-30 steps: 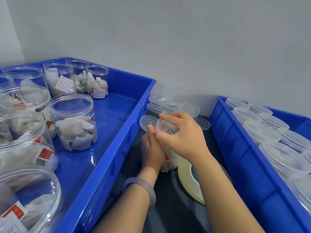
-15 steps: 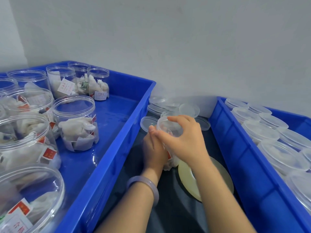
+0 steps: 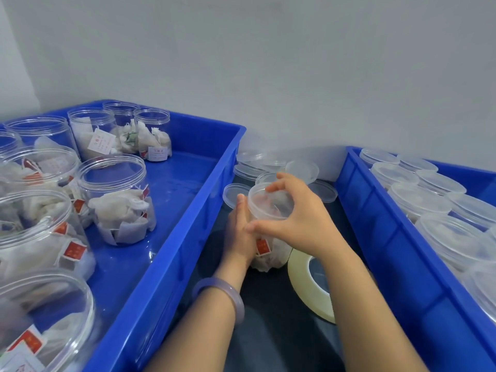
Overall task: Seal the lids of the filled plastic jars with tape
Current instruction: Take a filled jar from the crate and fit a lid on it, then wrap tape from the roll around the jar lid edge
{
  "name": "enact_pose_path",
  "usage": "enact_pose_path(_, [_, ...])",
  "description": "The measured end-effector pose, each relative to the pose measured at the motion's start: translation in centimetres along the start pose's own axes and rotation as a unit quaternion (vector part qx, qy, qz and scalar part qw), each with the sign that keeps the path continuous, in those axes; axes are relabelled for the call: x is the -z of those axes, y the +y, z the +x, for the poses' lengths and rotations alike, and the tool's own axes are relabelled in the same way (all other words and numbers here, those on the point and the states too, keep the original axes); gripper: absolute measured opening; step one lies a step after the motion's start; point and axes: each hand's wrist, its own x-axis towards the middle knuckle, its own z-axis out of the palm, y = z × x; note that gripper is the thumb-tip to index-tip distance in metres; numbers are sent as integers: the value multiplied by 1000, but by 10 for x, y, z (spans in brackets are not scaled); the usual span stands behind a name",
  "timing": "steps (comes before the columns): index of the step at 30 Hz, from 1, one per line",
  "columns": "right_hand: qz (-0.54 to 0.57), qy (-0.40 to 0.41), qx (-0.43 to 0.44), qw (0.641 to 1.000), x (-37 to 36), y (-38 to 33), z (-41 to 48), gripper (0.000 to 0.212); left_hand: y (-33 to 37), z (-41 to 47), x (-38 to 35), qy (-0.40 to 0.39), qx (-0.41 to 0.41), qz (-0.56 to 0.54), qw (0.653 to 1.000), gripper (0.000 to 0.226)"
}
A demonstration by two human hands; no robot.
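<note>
Your left hand (image 3: 240, 233) is wrapped round the side of the filled plastic jar (image 3: 275, 252), grip closed snug on its wall. The jar stands upright on the dark surface (image 3: 268, 331), in the gap between the two blue trays. Your right hand (image 3: 304, 220) is up top, thumb and fingers curled round the rim of the clear lid (image 3: 269, 204), grip firm on it. The lid sits over the jar's mouth; whether it's fully seated I can't tell. White sachets and a red tag show through the jar wall. The tape roll (image 3: 302, 280) lies flat just beside the jar on its right, part-hidden under your right forearm, and neither hand touches it. Loose lids (image 3: 271, 163) are piled behind the jar, against the wall. The left tray (image 3: 188, 237) carries open-topped jars (image 3: 118, 200) filled with sachets, and the right tray (image 3: 375, 224) carries lidded jars (image 3: 418, 200). There's a pale purple bangle (image 3: 222, 294) on your left wrist.
</note>
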Motion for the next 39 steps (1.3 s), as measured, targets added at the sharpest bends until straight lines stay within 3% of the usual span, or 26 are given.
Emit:
enact_pose_path(5, [-5, 126, -9, 992, -24, -3, -5, 78, -4, -3, -8, 106, -67, 131, 983, 33])
enact_pose_path(9, [77, 45, -12, 996, -14, 2, -7, 81, 1, -13, -5, 72, -28, 61, 995, 41])
enact_pose_path(12, [62, 142, -15, 988, -28, -1, -9, 79, 4, -15, -9, 66, -56, 194, 977, 36])
enact_pose_path(14, [50, 184, -41, 981, -38, -6, -8, 88, 5, -16, -11, 104, -56, 244, 963, 32])
enact_pose_path(18, [118, 65, -113, 984, -37, 7, -28, 114, 10, -19, -6, 167, -69, 205, 962, 38])
enact_pose_path(20, [13, -1, -181, 983, -31, 24, -50, 122, 11, -17, -2, 160, -71, 207, 962, 39])
enact_pose_path(22, [-157, -62, -234, 958, -20, 43, -67, 111, 9, -18, -1, 166, -67, 246, 953, 37])
enact_pose_path(24, [-193, -107, -248, 943, -9, 54, -81, 95, 12, -27, 0, 191, -96, 267, 940, 24])
enact_pose_path(26, [-172, -138, -243, 944, -5, 57, -89, 73, 13, -39, 1, 150, -126, 267, 944, 11])
enact_pose_path(29, [-186, -148, -199, 951, -5, 59, -94, 43, 8, -55, 0, -59, -43, 306, 949, 11])
enact_pose_path(32, [-180, -54, -152, 970, -8, 55, -94, 37, 8, -60, 1, -182, 18, 314, 932, 37])
enact_pose_path(35, [-88, 26, -156, 983, -10, 49, -94, 48, 10, -62, 1, -237, 19, 227, 944, 53])
enact_pose_path(39, [-55, 42, -147, 987, -10, 49, -95, 42, 10, -65, -2, -191, -23, 232, 954, 46])
